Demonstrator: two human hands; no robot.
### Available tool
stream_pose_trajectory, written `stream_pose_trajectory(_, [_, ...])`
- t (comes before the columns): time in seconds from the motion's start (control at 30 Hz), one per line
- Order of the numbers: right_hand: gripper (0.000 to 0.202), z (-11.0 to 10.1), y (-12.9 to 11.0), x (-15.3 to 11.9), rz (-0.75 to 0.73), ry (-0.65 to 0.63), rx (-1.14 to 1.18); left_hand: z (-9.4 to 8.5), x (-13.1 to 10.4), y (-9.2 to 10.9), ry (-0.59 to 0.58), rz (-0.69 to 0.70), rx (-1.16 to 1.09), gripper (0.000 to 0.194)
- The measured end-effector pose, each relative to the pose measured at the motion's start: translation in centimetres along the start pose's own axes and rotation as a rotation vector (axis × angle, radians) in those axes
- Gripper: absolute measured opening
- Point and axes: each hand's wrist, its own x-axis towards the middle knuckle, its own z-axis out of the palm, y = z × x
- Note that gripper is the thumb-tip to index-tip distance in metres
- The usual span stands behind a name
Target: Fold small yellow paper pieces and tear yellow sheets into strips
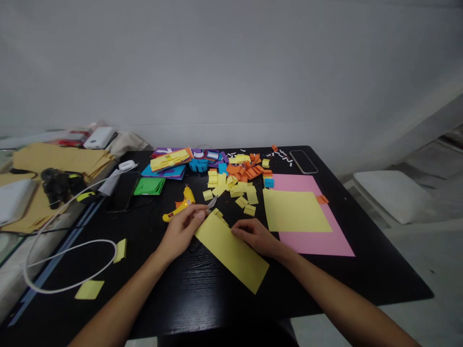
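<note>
My left hand [184,229] pinches the upper left corner of a long yellow paper strip [233,253]. On the strip's upper right edge, my right hand [255,235] grips with thumb and curled fingers. The strip slants down to the right above the black table. Beyond my left fingers show the metal blades of scissors [212,204]; their handles are mostly hidden by that hand. Small folded yellow paper pieces [249,210] lie just past the strip. A yellow glue gun [181,205] rests beside my left hand.
A yellow sheet [296,212] overlaps a pink sheet [336,241] at right. Orange folded pieces [246,171], paper stacks [170,161] and a phone [303,162] lie farther back. A white cable [72,291] loops at left near two yellow slips [89,289].
</note>
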Motion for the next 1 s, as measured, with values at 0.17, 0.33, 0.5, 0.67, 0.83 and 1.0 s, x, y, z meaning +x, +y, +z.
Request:
stream_pose_trajectory(0.17, [0.031,0.9,0.2,-0.3,-0.06,-0.076,-0.057,0.7,-0.7,0.0,-0.233,-0.072,0.169,0.033])
stream_pose_trajectory(0.33, [0.024,1.6,-0.1,-0.5,-0.102,-0.036,-0.079,1.5,-1.2,0.5,-0.285,-0.047,0.226,0.03])
stream_pose_trajectory(0.5, [0.018,1.8,-0.2,-0.5,-0.119,-0.03,-0.091,2.1,-1.3,0.6,-0.308,-0.046,0.2,0.031])
stream_pose_trajectory(0.67, [0.013,0.6,-0.2,0.0,-0.094,0.003,-0.069,-0.2,0.1,0.1,-0.132,-0.121,0.063,0.032])
stream_pose_trajectory(0.83, [0.009,-1.3,0.0,0.2,-0.037,0.028,-0.02,-3.2,1.6,-0.1,0.099,-0.216,-0.036,0.036])
stream_pose_trajectory(1.0, [0.008,-2.5,-0.2,0.0,0.019,-0.052,0.031,-3.4,1.7,-0.3,0.139,-0.23,-0.048,0.039])
